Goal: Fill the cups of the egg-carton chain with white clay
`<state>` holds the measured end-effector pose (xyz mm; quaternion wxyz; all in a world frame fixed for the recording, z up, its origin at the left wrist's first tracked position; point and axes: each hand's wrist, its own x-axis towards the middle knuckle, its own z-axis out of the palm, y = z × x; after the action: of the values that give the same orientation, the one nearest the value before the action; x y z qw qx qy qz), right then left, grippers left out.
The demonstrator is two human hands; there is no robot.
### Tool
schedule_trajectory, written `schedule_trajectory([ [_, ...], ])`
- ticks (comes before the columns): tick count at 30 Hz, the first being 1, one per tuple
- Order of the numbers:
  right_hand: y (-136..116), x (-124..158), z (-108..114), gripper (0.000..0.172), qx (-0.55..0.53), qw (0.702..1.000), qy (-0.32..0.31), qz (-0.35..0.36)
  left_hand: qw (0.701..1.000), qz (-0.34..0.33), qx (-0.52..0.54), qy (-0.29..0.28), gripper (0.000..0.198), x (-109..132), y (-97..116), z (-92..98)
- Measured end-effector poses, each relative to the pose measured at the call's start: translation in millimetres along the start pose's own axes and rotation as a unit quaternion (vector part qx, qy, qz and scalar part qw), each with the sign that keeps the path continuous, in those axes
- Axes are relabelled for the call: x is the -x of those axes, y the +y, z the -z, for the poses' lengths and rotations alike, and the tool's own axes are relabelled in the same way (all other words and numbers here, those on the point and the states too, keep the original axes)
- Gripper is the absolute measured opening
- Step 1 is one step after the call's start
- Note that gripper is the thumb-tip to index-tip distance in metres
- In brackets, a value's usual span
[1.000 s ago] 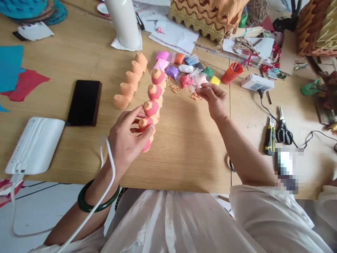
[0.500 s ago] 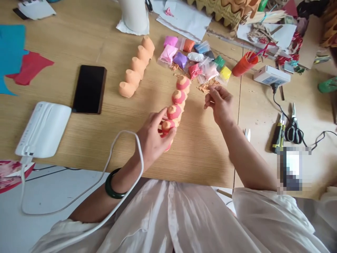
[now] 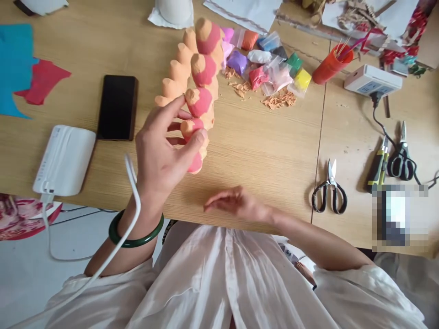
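My left hand [image 3: 159, 151] is closed around the lower part of a bumpy strip [image 3: 202, 103], which looks like a row of egg-carton cups. Its cups are peach-orange with pink patches, and it is tilted up off the table. My fingers and thumb hide some of the lower cups. Behind it lies a second strip [image 3: 179, 68] of the same shape, plain peach-orange, partly covered by the held one. Near the table's front edge, my right hand [image 3: 236, 203] is slightly blurred, its fingers stretched out and nothing seen in them.
Bags of coloured clay [image 3: 259, 75] and peach crumbs [image 3: 279, 98] lie beyond. Scissors [image 3: 329, 187], a red cup of sticks [image 3: 332, 64] and a white adapter [image 3: 373, 82] are at right. A phone [image 3: 117, 107] and a white power bank [image 3: 65, 160] with a cable [image 3: 132, 178] are at left.
My left hand has raised the pink-patched strip and shifted it left, nearer the camera. My right hand has left the crumbs for the table's front edge, its fingers now straightened. The scissors are uncovered.
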<state>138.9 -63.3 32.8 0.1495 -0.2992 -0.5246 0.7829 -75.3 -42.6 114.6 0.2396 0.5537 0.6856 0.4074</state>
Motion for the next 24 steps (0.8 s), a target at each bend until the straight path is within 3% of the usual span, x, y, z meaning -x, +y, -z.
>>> schedule_trajectory([
  [1,-1.8,-16.0,21.3,0.038,0.034,0.998,0.045,0.037,1.000,0.000,-0.005,0.006,0.053,-1.4,0.3,3.4],
  [2,-7.3,-33.1,47.8,0.036,0.060,0.985,0.130,0.096,1.000,-0.002,-0.010,0.013,0.053,-2.6,-0.3,5.6],
  [4,-24.4,-63.7,100.1,0.037,0.053,0.913,0.333,0.231,0.999,-0.014,-0.020,0.032,0.054,-4.7,-3.7,7.7],
  [5,-32.8,-73.6,117.3,0.036,0.030,0.874,0.399,0.276,0.999,-0.021,-0.025,0.039,0.056,-5.5,-6.1,7.9],
  [6,-38.7,-78.3,124.0,0.035,0.009,0.854,0.425,0.301,0.998,-0.032,-0.027,0.052,0.057,-6.2,-8.7,7.8],
  [8,-38.8,-72.2,101.6,0.030,-0.014,0.874,0.374,0.309,0.995,-0.055,-0.029,0.081,0.059,-7.7,-13.2,6.8],
  [9,-32.6,-63.7,75.8,0.029,-0.011,0.916,0.298,0.266,0.995,-0.060,-0.029,0.080,0.058,-8.7,-14.7,6.0],
  [10,-23.4,-54.4,45.4,0.028,-0.001,0.962,0.186,0.201,0.995,-0.061,-0.027,0.079,0.057,-9.8,-15.6,4.9],
  [11,-13.0,-46.6,15.5,0.027,0.023,0.988,0.054,0.140,0.995,-0.061,-0.024,0.074,0.055,-11.1,-15.7,3.5],
  [13,4.1,-44.1,-23.1,0.022,0.092,0.984,-0.112,0.105,0.996,-0.063,-0.013,0.067,0.055,-13.5,-14.1,0.2],
  [14,7.5,-51.4,-24.9,0.020,0.122,0.974,-0.150,0.120,0.996,-0.067,-0.008,0.065,0.056,-14.3,-12.8,-1.6],
  [15,6.3,-63.9,-13.5,0.019,0.142,0.971,-0.132,0.138,0.996,-0.070,-0.003,0.060,0.056,-14.9,-11.5,-3.3],
  [17,-9.6,-97.2,40.7,0.016,0.149,0.968,0.044,0.197,0.996,-0.074,0.006,0.051,0.057,-14.6,-9.7,-5.9],
  [19,-36.4,-123.3,108.1,0.019,0.139,0.918,0.282,0.241,0.996,-0.075,0.010,0.048,0.055,-13.1,-9.9,-7.0],
  [21,-60.1,-124.8,149.2,0.022,0.096,0.859,0.426,0.267,0.996,-0.076,0.010,0.051,0.053,-11.4,-12.4,-7.0],
  [22,-66.4,-114.7,152.0,0.022,0.066,0.865,0.414,0.276,0.996,-0.078,0.010,0.052,0.052,-10.9,-14.3,-7.0],
  [24,-63.8,-78.2,123.5,0.026,0.018,0.912,0.303,0.275,0.996,-0.081,0.009,0.048,0.052,-11.0,-18.5,-7.9],
])
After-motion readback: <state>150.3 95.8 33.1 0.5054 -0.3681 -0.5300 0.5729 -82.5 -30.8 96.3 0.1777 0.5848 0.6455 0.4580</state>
